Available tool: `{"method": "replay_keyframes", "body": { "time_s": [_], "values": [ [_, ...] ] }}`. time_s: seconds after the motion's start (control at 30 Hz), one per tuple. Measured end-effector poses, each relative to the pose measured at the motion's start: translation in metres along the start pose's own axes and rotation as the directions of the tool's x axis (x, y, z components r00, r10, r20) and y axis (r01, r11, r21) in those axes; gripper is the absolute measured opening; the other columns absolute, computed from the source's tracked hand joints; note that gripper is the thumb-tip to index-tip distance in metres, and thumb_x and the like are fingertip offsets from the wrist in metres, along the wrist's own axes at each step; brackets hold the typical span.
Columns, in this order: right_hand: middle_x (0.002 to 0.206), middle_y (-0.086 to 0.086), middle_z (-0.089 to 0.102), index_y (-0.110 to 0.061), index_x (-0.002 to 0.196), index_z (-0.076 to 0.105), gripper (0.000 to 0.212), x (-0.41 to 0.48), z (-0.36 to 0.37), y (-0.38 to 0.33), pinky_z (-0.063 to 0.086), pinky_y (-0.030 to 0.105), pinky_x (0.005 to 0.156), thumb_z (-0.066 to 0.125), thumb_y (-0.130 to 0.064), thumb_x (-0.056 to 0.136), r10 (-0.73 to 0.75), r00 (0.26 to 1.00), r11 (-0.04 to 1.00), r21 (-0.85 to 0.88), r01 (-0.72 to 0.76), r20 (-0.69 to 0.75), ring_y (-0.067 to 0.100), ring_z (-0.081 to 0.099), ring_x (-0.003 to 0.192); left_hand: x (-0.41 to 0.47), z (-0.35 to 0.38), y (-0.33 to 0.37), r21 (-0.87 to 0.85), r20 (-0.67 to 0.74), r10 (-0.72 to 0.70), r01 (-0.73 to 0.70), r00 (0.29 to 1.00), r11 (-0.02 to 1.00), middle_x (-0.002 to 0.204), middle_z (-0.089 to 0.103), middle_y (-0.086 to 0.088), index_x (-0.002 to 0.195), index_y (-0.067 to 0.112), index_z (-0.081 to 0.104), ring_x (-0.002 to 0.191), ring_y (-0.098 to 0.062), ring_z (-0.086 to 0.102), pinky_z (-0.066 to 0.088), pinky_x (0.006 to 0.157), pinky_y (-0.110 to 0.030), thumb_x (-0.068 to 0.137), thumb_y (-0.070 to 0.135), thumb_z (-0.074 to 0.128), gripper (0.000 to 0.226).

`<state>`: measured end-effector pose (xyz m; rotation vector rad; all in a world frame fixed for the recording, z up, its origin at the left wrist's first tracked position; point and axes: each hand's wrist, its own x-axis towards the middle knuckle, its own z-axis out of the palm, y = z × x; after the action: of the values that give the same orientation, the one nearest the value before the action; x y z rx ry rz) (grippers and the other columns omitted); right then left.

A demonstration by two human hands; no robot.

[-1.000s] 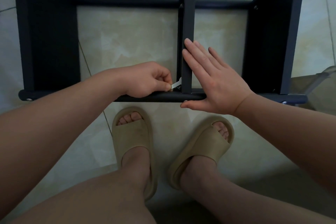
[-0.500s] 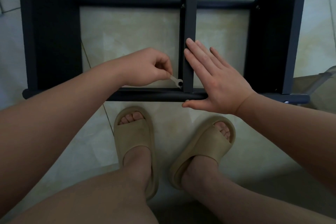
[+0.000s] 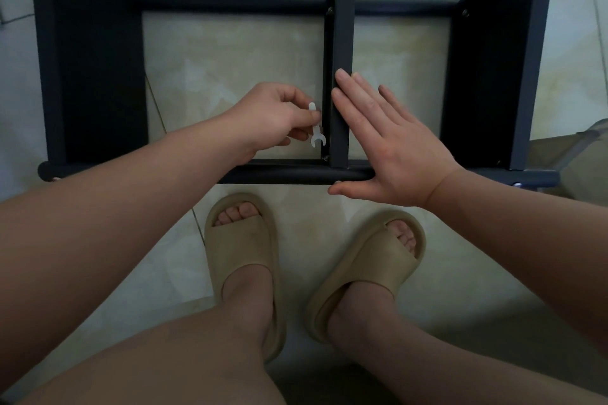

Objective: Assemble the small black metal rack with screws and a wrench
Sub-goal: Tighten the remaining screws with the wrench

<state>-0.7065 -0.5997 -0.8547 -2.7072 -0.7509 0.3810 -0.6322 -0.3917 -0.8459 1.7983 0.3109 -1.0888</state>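
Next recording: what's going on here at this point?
A person is working on a black metal rack that lies on a tiled floor. The left hand pinches a small white wrench, open end down, just above a screw where the middle bar meets the front rail. The wrench is not on the screw. The right hand lies flat on the middle bar, steadying it.

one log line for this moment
left hand: pinches wrench, just above corner screw | right hand: flat on centre bar
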Motion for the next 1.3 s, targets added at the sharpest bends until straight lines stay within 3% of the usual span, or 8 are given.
{"method": "replay_keyframes", "body": {
  "time_s": [0.1,0.23,0.6,0.93,1.3],
  "values": [
    [0.17,0.015,0.004,-0.001,0.161,0.013,0.113,0.0,0.0002,0.0002,0.018,0.055,0.125,0.046,-0.08,0.087,-0.001,1.0,1.0,-0.007,0.001,0.004,0.03,0.005,0.158,0.0023,-0.0004,-0.0001,-0.036,-0.023,-0.028,0.028,0.999,0.999,0.079,0.075,0.003,0.085,0.022,0.067,0.079,-0.011,0.072,0.048,0.072,-0.027,0.091,0.024,0.072,0.008],
    [0.17,0.014,0.003,-0.002,0.161,0.012,0.113,0.0002,-0.0002,0.0,0.017,0.055,0.125,0.047,-0.079,0.087,0.001,1.0,1.0,-0.004,0.0,0.014,0.029,0.004,0.158,0.0036,0.0,0.0011,-0.058,-0.005,-0.06,0.059,0.998,0.997,0.083,0.076,0.007,0.098,0.02,0.071,0.081,-0.009,0.073,0.048,0.071,-0.028,0.09,0.03,0.072,0.012],
    [0.17,0.013,0.0,-0.003,0.162,0.009,0.114,0.0006,-0.0025,-0.0005,0.015,0.054,0.125,0.047,-0.08,0.086,0.01,0.999,1.0,-0.008,-0.01,0.045,0.028,0.001,0.158,0.0057,-0.0003,0.0016,-0.234,0.047,-0.071,0.081,0.996,0.969,0.085,0.077,0.005,0.103,0.022,0.068,0.074,-0.007,0.07,0.049,0.073,-0.027,0.092,0.027,0.07,0.012],
    [0.17,0.015,0.006,-0.001,0.16,0.015,0.114,0.0002,-0.0007,-0.0006,0.019,0.056,0.124,0.05,-0.079,0.086,0.005,1.0,1.0,0.002,-0.005,0.003,0.03,0.007,0.157,0.0031,-0.0004,0.0002,-0.062,0.079,-0.073,0.078,0.994,0.995,0.085,0.078,0.003,0.1,0.02,0.07,0.078,-0.01,0.069,0.05,0.074,-0.028,0.098,0.027,0.061,0.011],
    [0.17,0.015,0.005,-0.001,0.161,0.014,0.114,0.0,-0.0006,-0.0005,0.018,0.055,0.125,0.051,-0.078,0.086,0.001,1.0,1.0,-0.001,-0.001,-0.001,0.03,0.006,0.157,0.0023,0.0011,-0.0008,-0.073,0.092,-0.076,0.083,0.993,0.994,0.084,0.077,0.003,0.094,0.022,0.069,0.074,-0.01,0.069,0.049,0.071,-0.027,0.098,0.027,0.061,0.01]
  ]
}}
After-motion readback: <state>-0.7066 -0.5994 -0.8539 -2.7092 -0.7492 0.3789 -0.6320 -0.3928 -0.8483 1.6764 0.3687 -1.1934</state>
